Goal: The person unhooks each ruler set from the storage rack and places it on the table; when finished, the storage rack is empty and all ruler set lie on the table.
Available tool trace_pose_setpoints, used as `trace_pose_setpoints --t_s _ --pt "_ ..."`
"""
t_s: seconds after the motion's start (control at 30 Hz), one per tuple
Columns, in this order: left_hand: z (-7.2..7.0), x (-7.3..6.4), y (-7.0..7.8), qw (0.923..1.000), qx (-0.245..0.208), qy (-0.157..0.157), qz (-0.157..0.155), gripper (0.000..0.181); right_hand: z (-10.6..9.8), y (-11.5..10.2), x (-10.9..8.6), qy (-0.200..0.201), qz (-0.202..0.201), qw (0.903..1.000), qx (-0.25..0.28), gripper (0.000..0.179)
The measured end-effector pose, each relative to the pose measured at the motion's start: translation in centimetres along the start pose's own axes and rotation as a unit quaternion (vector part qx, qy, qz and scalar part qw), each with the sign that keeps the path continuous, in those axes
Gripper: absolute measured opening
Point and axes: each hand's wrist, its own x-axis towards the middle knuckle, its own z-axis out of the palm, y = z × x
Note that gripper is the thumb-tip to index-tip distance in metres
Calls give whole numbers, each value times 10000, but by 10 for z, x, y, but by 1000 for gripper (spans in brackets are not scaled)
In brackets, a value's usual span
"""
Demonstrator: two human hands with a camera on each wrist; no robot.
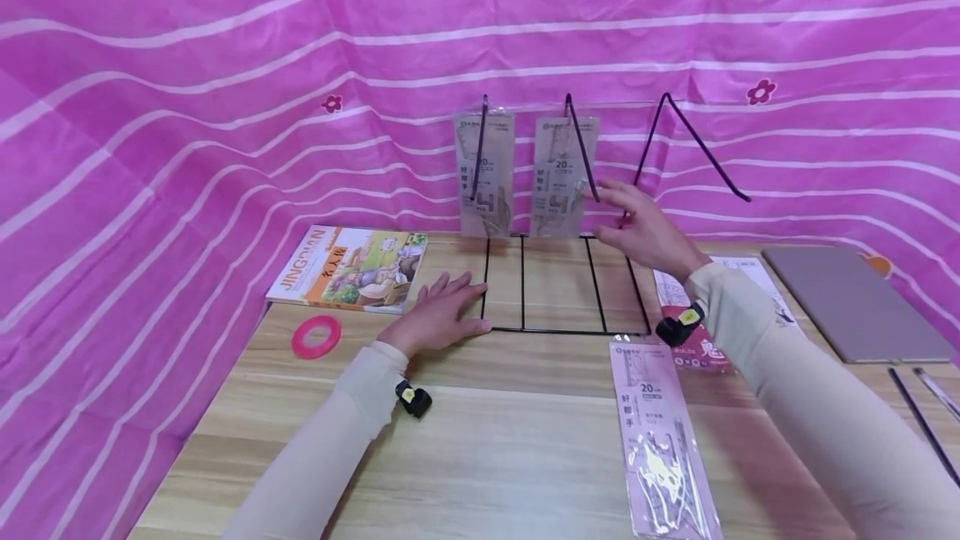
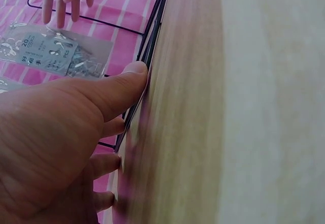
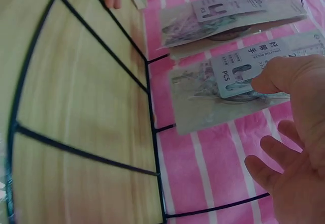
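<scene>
A black wire display rack (image 1: 562, 331) stands on the table, its arms rising at the back. Two clear packs of rulers hang from it: a left pack (image 1: 483, 173) and a right pack (image 1: 564, 177). My left hand (image 1: 444, 313) lies at the rack's left front corner, fingers spread; in the left wrist view its thumb (image 2: 136, 67) rests on the wire. At the right pack's edge is my right hand (image 1: 648, 232), fingers apart; in the right wrist view its thumb (image 3: 271, 76) overlaps that pack. Another ruler pack (image 1: 660, 440) lies flat in front of the rack.
A picture-covered book (image 1: 352, 269) and a pink tape roll (image 1: 316, 337) lie on the left. Under my right forearm is a red-and-white printed packet (image 1: 701, 348). A grey notebook (image 1: 855, 302) and thin dark sticks (image 1: 922, 423) are at right. Pink striped cloth (image 1: 525, 15) hangs behind.
</scene>
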Motion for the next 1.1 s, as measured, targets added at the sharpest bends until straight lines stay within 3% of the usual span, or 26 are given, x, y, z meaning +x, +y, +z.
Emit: trace_pose_setpoints --t_s 0.1,0.27,0.37,0.73,0.97,1.1 --pt "0 0 -1 10000 21 -1 2 76 2 0 9 -92 157 9994 301 61" --pt "2 1 -2 10000 -1 -2 36 76 2 -5 14 -208 922 9939 575 61" --pt "2 1 -3 10000 -14 0 51 76 2 -8 13 -142 1140 9914 629 57" --pt "1 0 -1 10000 57 32 4 76 5 -15 -2 984 690 9889 869 29" --pt "1 -1 0 10000 56 4 -35 75 1 -21 -19 1185 203 9911 570 39" --pt "1 0 -1 9999 87 28 -41 75 -2 -28 -28 1157 239 9923 367 43"
